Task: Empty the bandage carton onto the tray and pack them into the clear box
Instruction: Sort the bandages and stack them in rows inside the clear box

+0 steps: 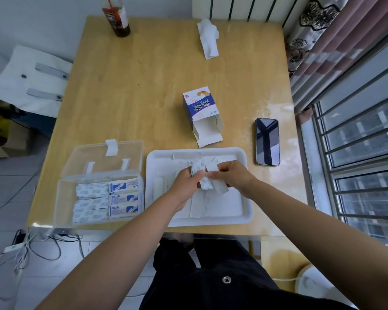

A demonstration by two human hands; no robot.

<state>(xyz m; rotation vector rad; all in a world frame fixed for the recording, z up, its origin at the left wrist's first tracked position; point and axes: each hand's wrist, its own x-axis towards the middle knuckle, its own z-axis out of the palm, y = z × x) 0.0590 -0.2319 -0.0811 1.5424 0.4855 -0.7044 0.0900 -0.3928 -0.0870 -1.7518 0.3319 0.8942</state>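
Note:
The white tray lies near the table's front edge with loose wrapped bandages scattered in it. Over the tray, my left hand grips a small stack of bandages. My right hand pinches a bandage strip beside that stack. The clear box stands left of the tray with its lid raised, and rows of bandages lie inside. The bandage carton lies on its side behind the tray, its flaps open toward me.
A phone lies right of the tray. A dark bottle and a crumpled tissue sit at the table's far edge. A chair stands at left; window bars run along the right.

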